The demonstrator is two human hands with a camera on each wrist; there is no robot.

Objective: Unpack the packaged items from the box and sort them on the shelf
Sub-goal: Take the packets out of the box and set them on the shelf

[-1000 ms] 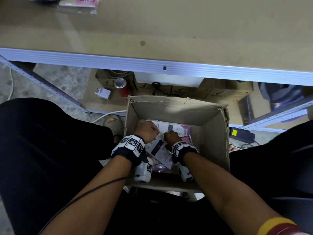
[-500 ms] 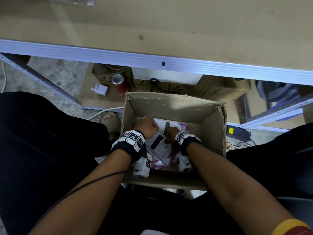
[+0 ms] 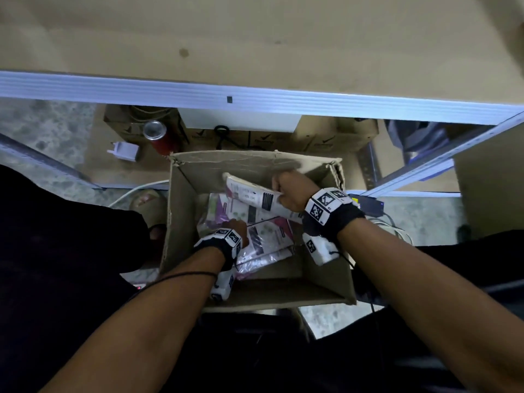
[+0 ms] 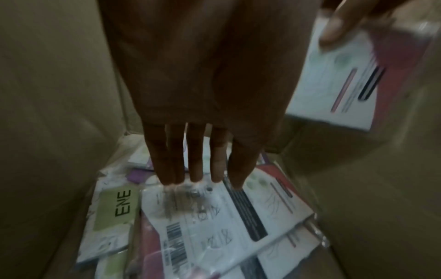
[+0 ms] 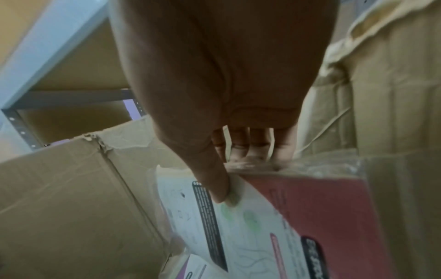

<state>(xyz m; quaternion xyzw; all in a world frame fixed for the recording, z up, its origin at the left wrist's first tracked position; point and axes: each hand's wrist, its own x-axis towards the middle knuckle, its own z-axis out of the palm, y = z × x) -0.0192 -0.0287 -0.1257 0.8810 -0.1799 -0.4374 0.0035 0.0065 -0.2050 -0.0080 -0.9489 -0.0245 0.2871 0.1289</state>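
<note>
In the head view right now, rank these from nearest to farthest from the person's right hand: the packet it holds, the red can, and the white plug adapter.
1. The packet: gripped by the right hand, raised over the box.
2. The red can: beyond the box's far left corner, under the shelf.
3. The white plug adapter: on the floor, left of the can.

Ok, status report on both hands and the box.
Right hand grips one packet, lifted in box. Left hand open, fingers on the pile. Nothing in the way.
</note>
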